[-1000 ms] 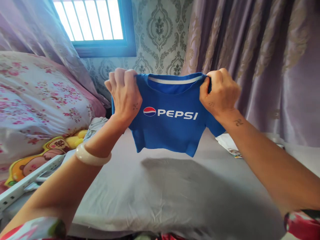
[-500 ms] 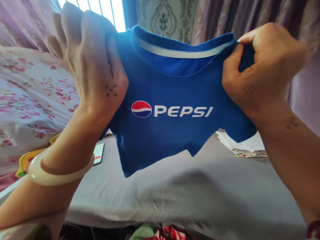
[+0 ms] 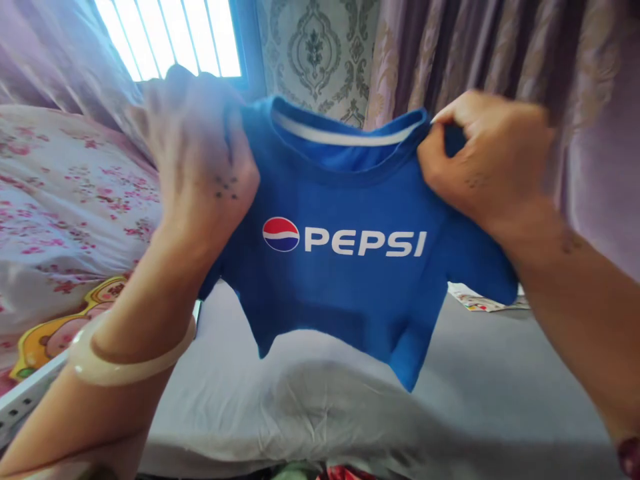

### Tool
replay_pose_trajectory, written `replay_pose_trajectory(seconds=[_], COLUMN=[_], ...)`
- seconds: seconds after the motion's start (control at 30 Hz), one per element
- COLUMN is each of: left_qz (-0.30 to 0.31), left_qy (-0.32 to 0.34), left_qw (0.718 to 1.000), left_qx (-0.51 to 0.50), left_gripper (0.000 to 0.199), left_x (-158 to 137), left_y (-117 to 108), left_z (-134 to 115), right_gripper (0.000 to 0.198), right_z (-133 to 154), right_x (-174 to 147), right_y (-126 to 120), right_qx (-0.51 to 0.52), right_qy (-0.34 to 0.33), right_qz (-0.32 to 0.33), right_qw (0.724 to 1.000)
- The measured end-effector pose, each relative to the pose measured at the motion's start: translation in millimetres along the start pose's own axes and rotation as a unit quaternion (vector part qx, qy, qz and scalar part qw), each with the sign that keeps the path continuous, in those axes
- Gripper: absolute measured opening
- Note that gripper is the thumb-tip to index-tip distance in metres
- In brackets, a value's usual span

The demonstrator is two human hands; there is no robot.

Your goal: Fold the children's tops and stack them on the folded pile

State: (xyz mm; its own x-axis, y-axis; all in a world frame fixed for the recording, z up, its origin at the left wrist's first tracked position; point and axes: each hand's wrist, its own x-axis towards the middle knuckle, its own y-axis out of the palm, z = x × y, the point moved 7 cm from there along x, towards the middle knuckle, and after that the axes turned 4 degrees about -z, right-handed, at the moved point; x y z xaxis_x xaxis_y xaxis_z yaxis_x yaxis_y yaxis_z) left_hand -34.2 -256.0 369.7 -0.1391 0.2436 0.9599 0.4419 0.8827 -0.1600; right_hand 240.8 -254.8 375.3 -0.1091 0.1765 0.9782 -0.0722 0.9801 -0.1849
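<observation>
A blue T-shirt (image 3: 345, 287) with a PEPSI print on its front hangs in the air between my two hands. My left hand (image 3: 205, 153) grips it near the shoulder beside the collar; its fingertips are partly hidden and a little blurred. Thumb and forefinger of my right hand (image 3: 490, 153) pinch the opposite shoulder by the neckline. Below, the shirt's hem curves up in the middle and hangs free above the grey bed sheet (image 3: 325, 420).
Folded white cloth (image 3: 480, 300) lies on the bed behind the right sleeve. At left are floral bedding (image 3: 65, 213) and a yellow cartoon-shaped item (image 3: 35, 347). A barred window (image 3: 175, 33) and purple curtains (image 3: 470, 53) stand behind. Red fabric (image 3: 345, 473) shows at the bottom edge.
Both hands and the shirt's collar sit lower in view, with the right hand closer to the left. The hem has swung, its right corner now hanging lowest.
</observation>
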Motion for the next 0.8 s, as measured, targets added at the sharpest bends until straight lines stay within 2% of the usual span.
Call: replay_pose_trajectory(seconds=[0.07, 0.1, 0.17, 0.27, 0.37, 0.43, 0.53, 0.63, 0.8], left_qz=[0.043, 0.061, 0.157, 0.249, 0.336, 0.376, 0.407, 0.416, 0.423], left_qy=[0.074, 0.074, 0.064, 0.037, 0.01, -0.01, -0.026, -0.028, -0.048], left_qw=[0.994, 0.993, 0.983, 0.964, 0.936, 0.922, 0.909, 0.906, 0.902], left_qx=[0.061, 0.073, 0.074, 0.087, 0.104, 0.097, 0.089, 0.079, 0.077], left_gripper=[0.026, 0.027, 0.03, 0.031, 0.032, 0.031, 0.03, 0.028, 0.026], left_x=[-7, -15, -41, -97, -161, -198, -235, -251, -261], left_y=[46, 71, 132, 208, 263, 286, 310, 328, 353], left_z=[4, 13, 37, 73, 99, 111, 123, 134, 154], right_gripper=[0.019, 0.016, 0.014, 0.017, 0.026, 0.031, 0.032, 0.029, 0.028], right_z=[-9, -13, -20, -24, -21, -16, -11, -13, -22], right_x=[-11, -20, -47, -100, -158, -195, -242, -271, -291], right_y=[45, 69, 117, 178, 224, 250, 283, 308, 341], right_qx=[-0.007, -0.005, -0.002, 0.018, 0.034, 0.051, 0.057, 0.038, 0.033], right_qy=[0.027, 0.035, 0.041, 0.05, 0.049, 0.037, 0.027, 0.029, 0.048], right_qz=[0.067, 0.098, 0.181, 0.278, 0.335, 0.38, 0.452, 0.501, 0.533], right_qw=[0.997, 0.995, 0.983, 0.959, 0.94, 0.923, 0.89, 0.864, 0.844])
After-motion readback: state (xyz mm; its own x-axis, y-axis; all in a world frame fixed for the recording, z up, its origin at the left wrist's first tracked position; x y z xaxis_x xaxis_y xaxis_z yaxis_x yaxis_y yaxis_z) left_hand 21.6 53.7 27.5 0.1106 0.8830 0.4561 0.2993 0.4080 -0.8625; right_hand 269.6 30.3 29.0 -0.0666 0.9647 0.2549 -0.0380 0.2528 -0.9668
